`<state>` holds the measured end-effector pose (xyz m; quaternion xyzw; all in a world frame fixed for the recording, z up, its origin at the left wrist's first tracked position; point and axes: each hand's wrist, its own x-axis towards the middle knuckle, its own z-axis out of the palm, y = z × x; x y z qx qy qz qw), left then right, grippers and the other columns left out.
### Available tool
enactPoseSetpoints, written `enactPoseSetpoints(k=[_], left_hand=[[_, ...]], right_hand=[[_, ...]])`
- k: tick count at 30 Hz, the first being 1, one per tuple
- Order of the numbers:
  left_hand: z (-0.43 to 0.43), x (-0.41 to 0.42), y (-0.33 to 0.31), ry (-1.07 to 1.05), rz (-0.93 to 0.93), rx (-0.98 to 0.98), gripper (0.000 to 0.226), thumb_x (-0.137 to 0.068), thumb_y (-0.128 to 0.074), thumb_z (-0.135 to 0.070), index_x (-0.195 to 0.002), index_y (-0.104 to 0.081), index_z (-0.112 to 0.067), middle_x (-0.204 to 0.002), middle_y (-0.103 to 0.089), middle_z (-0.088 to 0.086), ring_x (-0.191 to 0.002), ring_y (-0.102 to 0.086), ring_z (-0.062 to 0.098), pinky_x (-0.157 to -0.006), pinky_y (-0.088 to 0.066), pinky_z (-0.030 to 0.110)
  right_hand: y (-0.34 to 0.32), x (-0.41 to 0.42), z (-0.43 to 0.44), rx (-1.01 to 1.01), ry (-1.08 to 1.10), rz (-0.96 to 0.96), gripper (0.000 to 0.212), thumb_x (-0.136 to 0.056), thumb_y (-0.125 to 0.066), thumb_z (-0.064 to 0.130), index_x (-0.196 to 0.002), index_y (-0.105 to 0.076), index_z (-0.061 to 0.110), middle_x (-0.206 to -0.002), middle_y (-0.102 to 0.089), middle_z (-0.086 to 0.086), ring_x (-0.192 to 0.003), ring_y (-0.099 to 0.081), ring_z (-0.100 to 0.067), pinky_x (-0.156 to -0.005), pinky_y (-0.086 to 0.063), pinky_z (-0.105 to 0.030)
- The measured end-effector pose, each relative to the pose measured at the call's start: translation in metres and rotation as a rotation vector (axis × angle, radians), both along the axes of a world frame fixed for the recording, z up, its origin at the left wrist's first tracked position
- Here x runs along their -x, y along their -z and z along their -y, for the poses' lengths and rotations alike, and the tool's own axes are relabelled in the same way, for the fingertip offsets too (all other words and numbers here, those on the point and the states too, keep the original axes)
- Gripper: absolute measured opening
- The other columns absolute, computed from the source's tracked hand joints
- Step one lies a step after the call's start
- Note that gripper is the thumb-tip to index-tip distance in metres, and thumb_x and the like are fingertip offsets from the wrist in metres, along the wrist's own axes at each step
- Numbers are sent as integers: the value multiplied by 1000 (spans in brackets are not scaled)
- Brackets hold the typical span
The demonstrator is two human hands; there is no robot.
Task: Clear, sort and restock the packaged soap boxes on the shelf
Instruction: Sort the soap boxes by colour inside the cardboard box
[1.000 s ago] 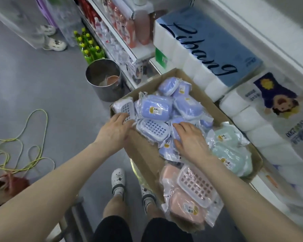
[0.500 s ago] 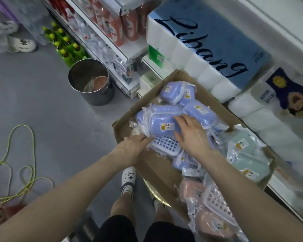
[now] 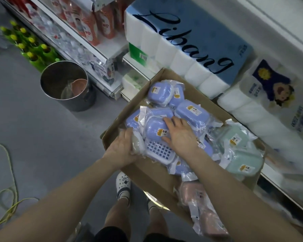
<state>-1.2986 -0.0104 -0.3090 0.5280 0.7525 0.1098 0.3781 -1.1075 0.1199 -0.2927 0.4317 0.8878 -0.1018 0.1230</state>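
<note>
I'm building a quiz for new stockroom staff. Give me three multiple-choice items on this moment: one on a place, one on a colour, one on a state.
1. Where does the metal bin stand? A on the floor, left of the cardboard box; B inside the box; C on a shelf.
2. What colour is the soap box under the right hand? A pink; B green; C purple.
3. What is the left hand doing? A lying flat on the floor; B gripping a pale packet at the box's left edge; C hanging free.
Answers: 1 A, it stands on grey floor beside the box. 2 C, the flat hand lies on a purple box. 3 B, its fingers curl round the packet.
</note>
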Motion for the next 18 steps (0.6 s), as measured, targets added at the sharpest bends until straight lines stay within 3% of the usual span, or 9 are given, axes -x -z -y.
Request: enactPoseSetpoints(k=[4, 7, 9, 12, 15, 18], left_hand=[[-1, 10, -28, -77, -39, -236, 105, -66, -79, -43, -148, -21, -15, -133, -34, 6, -120, -47, 29, -100, -43, 43], [-13, 14, -51, -15, -82, -366, 111, -65, -79, -41, -151, -15, -15, -129, -36, 8, -115, -49, 29, -91, -49, 43], [-27, 11, -65, 30, -84, -394, 112, -67, -80, -40, -152, -12, -14, -130, -38, 10, -116, -47, 28, -97, -44, 40], [-50, 1, -78, 85, -81, -438, 105, -68, -79, -46, -148, -21, -10, -137, -44, 11, -123, -47, 28, -104, -41, 41], [-66, -21, -83, 183, -178, -468, 95, -71, -78, -48, -143, -33, -6, -133, -50, 11, -118, -49, 30, -102, -42, 44], [-77, -47, -81, 295, -238, -446, 91, -73, -71, -54, -143, -35, -9, -128, -53, 12, -115, -51, 34, -98, -43, 48]], right_hand=[[-6, -12, 6, -42, 110, -116, 56, -86, -70, 30, -134, -52, 9, -118, -59, -18, -103, -57, -39, -85, -51, -45], [-14, -34, 8, -141, 131, -187, 56, -82, -71, 20, -134, -52, 9, -117, -58, -17, -104, -55, -38, -85, -51, -45], [-20, -54, 9, -223, 210, -195, 59, -77, -73, 19, -132, -54, 8, -119, -58, -19, -105, -56, -39, -86, -50, -46], [-26, -89, 13, -279, 376, -33, 65, -79, -75, 33, -135, -53, 8, -124, -57, -24, -119, -52, -43, -99, -42, -53], [-21, -118, 25, -162, 462, 202, 68, -90, -51, 54, -144, -45, 13, -143, -46, -24, -139, -33, -44, -113, -18, -60], [-21, -135, 43, -84, 387, 156, 68, -86, -34, 58, -131, -59, 13, -126, -61, -18, -120, -54, -41, -100, -39, -57]])
